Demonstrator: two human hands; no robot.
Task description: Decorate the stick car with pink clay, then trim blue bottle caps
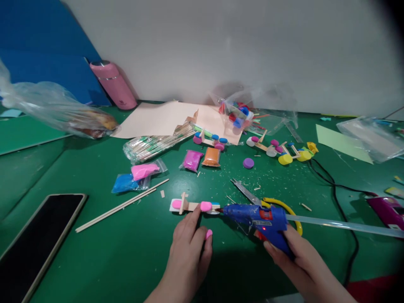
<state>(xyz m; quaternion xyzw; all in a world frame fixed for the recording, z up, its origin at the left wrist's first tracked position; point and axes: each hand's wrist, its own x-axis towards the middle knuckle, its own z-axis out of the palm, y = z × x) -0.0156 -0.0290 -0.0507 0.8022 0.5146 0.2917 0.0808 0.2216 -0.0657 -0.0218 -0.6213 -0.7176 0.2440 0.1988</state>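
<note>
A small wooden-stick model car (191, 206) with pink, white and blue round pieces lies on the green table. My left hand (187, 250) rests its forefinger against the car's near side and pinches a small pink clay-like piece (208, 234) by the thumb. In my right hand (296, 256) is a blue hot glue gun (252, 216), its red light on. A clear glue stick (344, 225) runs out of its back. The nozzle touches or nearly touches the car's right end; I cannot tell which. Behind the gun lie yellow-handled scissors (248, 192), partly hidden.
Two thin sticks (123, 205) and a phone (38, 248) lie left. Clay packets (192, 160), bundled sticks (158, 143) and finished-looking cars (267, 145) lie behind. A pink bottle (113, 84) stands by the wall. A black cable (334, 185) crosses the right side.
</note>
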